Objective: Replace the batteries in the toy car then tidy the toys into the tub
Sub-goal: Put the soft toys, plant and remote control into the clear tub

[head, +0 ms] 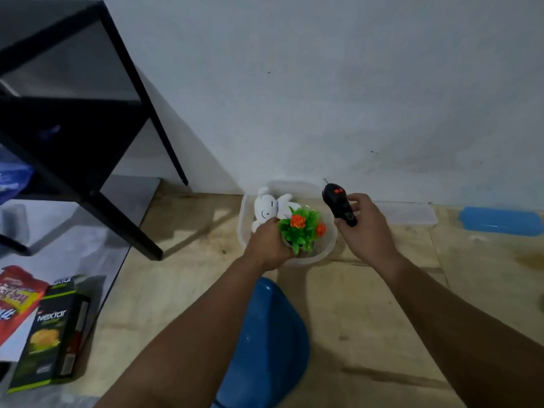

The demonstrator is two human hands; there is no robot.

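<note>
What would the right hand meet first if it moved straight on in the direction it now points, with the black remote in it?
Most likely the wall. The right hand holds the black remote pointing up and away, just right of the clear tub. Nothing shows between the remote's tip and the wall, though depth is unclear.

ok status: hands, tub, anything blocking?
Left hand holds plastic plant in tub. Right hand grips black remote beside tub. White plush already inside. Nothing blocking.
</note>
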